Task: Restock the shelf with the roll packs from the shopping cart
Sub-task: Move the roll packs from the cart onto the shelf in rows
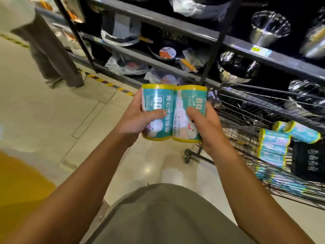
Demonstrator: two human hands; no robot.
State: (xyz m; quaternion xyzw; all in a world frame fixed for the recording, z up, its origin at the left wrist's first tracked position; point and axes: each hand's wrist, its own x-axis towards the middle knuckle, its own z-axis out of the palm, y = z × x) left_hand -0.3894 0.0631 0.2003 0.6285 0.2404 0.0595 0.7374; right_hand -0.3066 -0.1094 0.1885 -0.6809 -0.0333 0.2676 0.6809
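Observation:
Two teal roll packs with yellow ends stand side by side in front of me, upright and touching. My left hand (139, 118) grips the left roll pack (159, 101), thumb across its front. My right hand (204, 125) grips the right roll pack (190, 99) the same way. Both packs hang in the air above the floor, left of the wire shopping cart (246, 110). More roll packs (274, 147) lie stacked in the cart at the right. The dark metal shelf (175, 23) runs across the top, holding pans and steel pots.
Another person's legs (52, 55) stand on the floor at the upper left beside the shelf. A black bag (307, 159) lies in the cart next to the packs. Yellow-black tape (109, 83) marks the floor along the shelf base. Pale tiled floor spreads to the left.

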